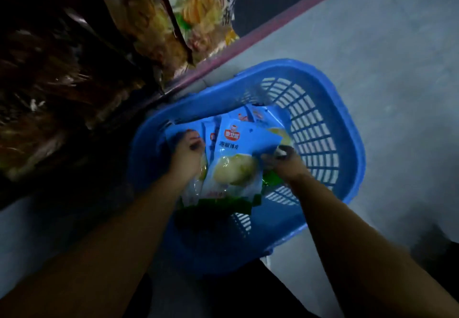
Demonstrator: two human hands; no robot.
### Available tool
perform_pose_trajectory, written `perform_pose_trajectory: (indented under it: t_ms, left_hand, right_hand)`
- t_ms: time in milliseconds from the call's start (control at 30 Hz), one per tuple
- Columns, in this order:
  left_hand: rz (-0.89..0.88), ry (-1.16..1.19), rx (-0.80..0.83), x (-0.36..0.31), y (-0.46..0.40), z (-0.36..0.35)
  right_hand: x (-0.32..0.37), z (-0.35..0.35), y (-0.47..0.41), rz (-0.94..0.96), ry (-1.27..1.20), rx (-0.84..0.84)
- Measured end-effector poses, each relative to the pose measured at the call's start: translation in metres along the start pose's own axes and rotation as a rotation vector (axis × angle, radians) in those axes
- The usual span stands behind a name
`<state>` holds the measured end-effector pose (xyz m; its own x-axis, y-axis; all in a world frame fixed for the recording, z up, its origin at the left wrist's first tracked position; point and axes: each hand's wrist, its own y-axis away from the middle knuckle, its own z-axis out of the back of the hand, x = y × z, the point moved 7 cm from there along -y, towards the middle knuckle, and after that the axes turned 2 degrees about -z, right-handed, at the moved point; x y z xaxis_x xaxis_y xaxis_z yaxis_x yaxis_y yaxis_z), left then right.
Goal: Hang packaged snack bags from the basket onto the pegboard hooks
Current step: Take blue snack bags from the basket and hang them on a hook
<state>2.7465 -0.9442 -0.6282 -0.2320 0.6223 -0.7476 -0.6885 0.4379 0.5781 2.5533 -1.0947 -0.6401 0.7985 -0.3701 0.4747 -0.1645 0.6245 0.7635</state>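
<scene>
Where: the light-blue plastic snack bags (231, 153) lie stacked in the blue slatted plastic basket (323, 129) on the grey floor (372, 32).
Grip: the left hand (187, 151) curls onto a bag at the stack's left edge; the right hand (285, 161) pinches the top bag's right edge.
Handling: probably light, soft, slick film; contents squashable. Best taken by the flat sealed top edge.
Axis: the top bag's long axis runs away from the person, its logo end farthest.
Nearby: other packaged goods (198, 14) hang at upper left.

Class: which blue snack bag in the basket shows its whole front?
The top blue snack bag, between both hands, with red logo and pale food; others are overlapped beneath it.
</scene>
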Motion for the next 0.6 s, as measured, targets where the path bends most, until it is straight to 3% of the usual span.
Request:
perform_pose_trajectory:
  t_ms: [200, 367, 600]
  left_hand:
    - [0.043, 0.037, 0.070, 0.004, -0.026, -0.024]
    - [0.098, 0.262, 0.109, -0.003, -0.001, -0.022]
    - [0.088, 0.461, 0.006, -0.075, 0.101, 0.051]
  right_hand:
    - [-0.002, 0.003, -0.026, 0.029, -0.270, -0.191]
    - [-0.005, 0.018, 0.008, 0.070, -0.559, 0.008]
    - [0.062, 0.069, 0.145, 0.291, -0.427, 0.023]
